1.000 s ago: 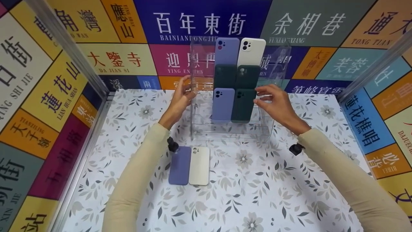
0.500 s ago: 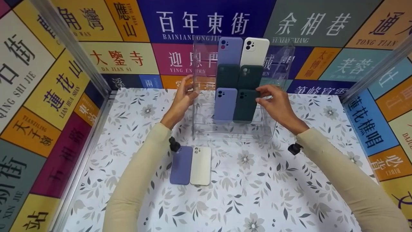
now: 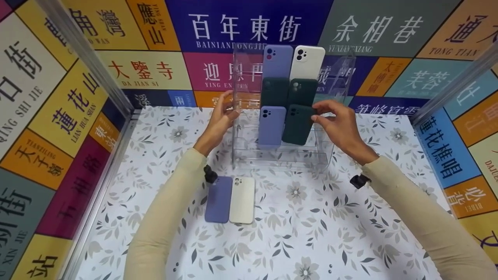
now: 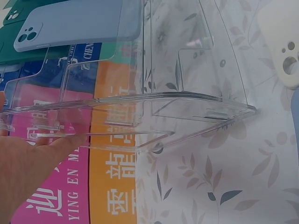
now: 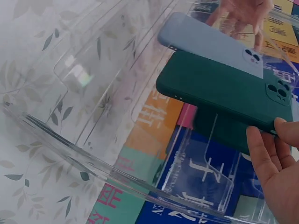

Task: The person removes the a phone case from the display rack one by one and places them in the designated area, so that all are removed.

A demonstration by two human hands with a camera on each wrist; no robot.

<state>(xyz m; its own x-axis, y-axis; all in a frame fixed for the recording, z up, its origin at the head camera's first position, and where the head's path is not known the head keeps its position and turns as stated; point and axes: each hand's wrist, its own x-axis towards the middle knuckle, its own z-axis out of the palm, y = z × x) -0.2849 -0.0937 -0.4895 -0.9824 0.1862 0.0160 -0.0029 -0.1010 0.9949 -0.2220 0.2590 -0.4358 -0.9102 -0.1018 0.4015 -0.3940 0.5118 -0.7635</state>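
Note:
A clear acrylic display stand [image 3: 280, 156] stands on the table, bearing phone cases in tiers. My left hand [image 3: 221, 122] holds its left side edge, thumb in front. With thumb and fingers, my right hand [image 3: 338, 124] pinches the right edge of a dark green phone case [image 3: 298, 126] near its camera end. This case tilts slightly, and in the right wrist view the green case [image 5: 219, 88] sits in front of another dark green one. Beside it on the lowest tier is a lavender case [image 3: 271, 126]. Higher up are two dark green cases, then a lavender one [image 3: 277, 62] and a white one [image 3: 307, 62].
A purple phone case [image 3: 219, 200] and a cream one [image 3: 242, 200] lie side by side on the floral tablecloth [image 3: 303, 233], in front of the stand. Panels with large printed characters [image 3: 245, 23] close off the back and both sides.
The dark green case in my right hand has risen slightly and tilted, its lower end now above that of the lavender case beside it. My left hand keeps its place on the stand.

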